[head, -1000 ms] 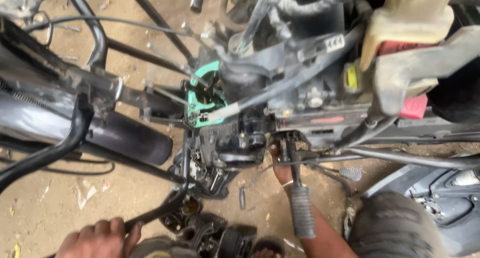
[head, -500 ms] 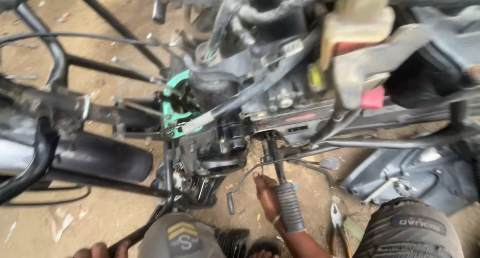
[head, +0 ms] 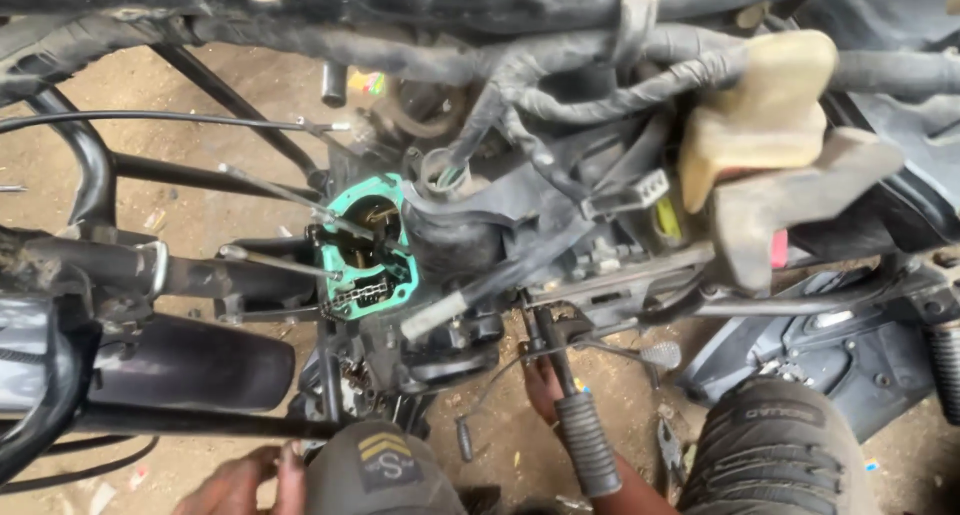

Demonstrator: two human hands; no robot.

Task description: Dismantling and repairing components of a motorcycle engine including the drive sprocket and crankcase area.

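Two hands low; right hand (head: 545,387) under engine (head: 440,305), beside kick lever (head: 585,440)

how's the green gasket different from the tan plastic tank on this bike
The green gasket is a thin flat ring framing an open engine port where a chain shows; the tan plastic tank is a bulky closed container. The gasket sits left of centre, the tank upper right among black hoses. Both are mounted on the stripped motorcycle.

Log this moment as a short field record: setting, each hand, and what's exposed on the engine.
setting: stripped motorcycle on dirt ground
left hand: low at the frame's bottom edge, near a dark bar; grip unclear
right hand: under the engine, behind the kick-start lever; grip hidden
exposed: green gasket around an open engine port, chain visible inside
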